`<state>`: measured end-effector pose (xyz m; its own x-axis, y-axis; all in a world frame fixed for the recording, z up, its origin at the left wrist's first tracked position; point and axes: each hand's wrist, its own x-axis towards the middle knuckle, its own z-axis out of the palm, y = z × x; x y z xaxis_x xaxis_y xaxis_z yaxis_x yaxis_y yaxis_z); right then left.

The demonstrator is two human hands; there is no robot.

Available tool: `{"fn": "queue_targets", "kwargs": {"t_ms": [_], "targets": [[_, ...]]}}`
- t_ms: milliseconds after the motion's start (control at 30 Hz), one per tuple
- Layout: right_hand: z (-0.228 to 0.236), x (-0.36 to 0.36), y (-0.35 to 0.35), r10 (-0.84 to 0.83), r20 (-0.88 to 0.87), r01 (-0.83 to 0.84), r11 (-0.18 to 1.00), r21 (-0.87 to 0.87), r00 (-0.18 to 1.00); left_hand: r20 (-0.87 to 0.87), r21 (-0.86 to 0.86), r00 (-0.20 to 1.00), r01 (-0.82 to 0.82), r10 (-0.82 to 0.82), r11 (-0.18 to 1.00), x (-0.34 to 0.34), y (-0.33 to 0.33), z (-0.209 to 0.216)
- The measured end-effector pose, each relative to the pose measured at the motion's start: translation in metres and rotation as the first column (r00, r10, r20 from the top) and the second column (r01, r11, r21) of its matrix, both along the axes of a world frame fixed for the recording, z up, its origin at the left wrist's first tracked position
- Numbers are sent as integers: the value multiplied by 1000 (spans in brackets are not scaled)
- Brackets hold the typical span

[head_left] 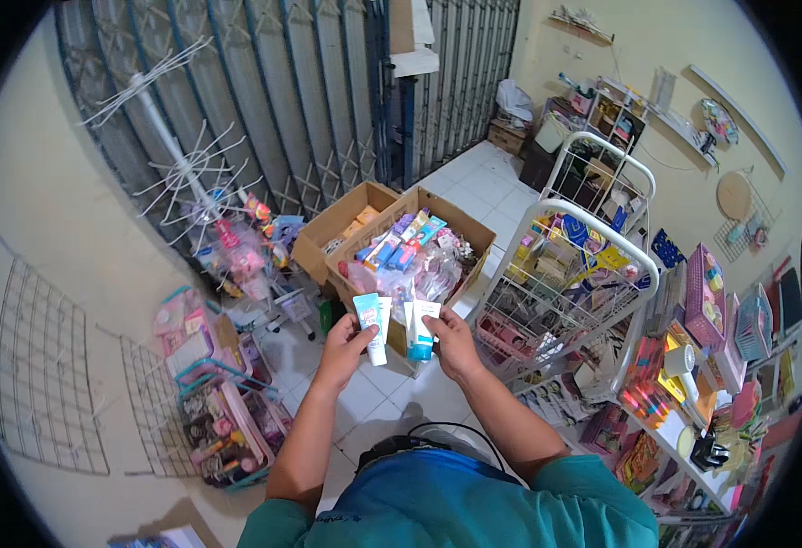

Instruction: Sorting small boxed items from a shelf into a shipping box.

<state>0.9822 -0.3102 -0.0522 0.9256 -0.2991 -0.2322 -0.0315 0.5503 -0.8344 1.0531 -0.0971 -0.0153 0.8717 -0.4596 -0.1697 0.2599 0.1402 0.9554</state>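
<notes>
My left hand (339, 349) is closed round a light-blue squeeze tube (371, 321), held cap down, with a white tube (385, 313) just behind it. My right hand (456, 347) grips a white squeeze tube with a teal lower end (424, 331); another pale tube (409, 318) shows along its left side. Both hands are side by side over the near edge of an open cardboard box (460, 222). Inside that box lie small coloured cartons (403, 256) and clear plastic packets (430, 285).
A smaller open carton (375, 194) adjoins the box. To the right are a white wire basket rack (547, 301) and a crowded shelf (684, 438). On the left stand a wire display stand (177, 160) and a tiered cart (227, 429). A folding metal gate (264, 100) closes the back.
</notes>
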Motion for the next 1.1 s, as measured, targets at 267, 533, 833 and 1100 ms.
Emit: {"fn": "queue_targets", "kwargs": {"t_ms": [267,533,833,1100], "targets": [[-39,68,-38,-209,-64,215,971,106,976,37,67,987,152,-155,986,108,-53,-19],[-47,126,-71,-372,-176,390,917,81,911,24,102,938,343,-347,934,214,-122,-55],[-93,195,-140,-628,-276,639,767,-60,727,6,406,787,562,-617,721,295,-254,-128],[-161,229,-160,-726,-354,433,654,-620,590,78,535,697,574,-713,620,319,-281,-185]]}}
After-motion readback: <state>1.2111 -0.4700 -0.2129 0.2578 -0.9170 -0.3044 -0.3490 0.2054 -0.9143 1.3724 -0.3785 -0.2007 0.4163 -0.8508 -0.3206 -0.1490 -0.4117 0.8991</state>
